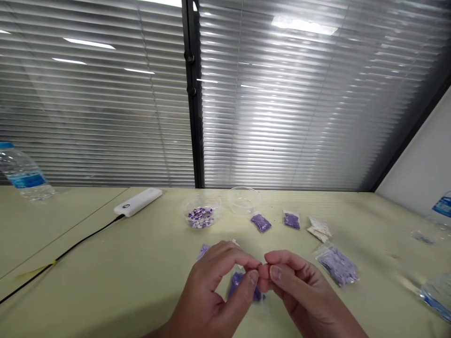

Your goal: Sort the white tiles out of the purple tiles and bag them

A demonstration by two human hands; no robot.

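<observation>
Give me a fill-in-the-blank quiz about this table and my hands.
The water bottle at far left has a ____ cap.
A ____ cable enters the white power bank.
The clear dish with purple bits sits to the ____ of the other dish.
Your left hand and right hand hold fingertips ____, not apart.
Missing words: blue; black; left; together.

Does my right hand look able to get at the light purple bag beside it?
Probably yes: the light purple bag lies just past the right hand with nothing on it, though those fingers meet the left hand.
</observation>
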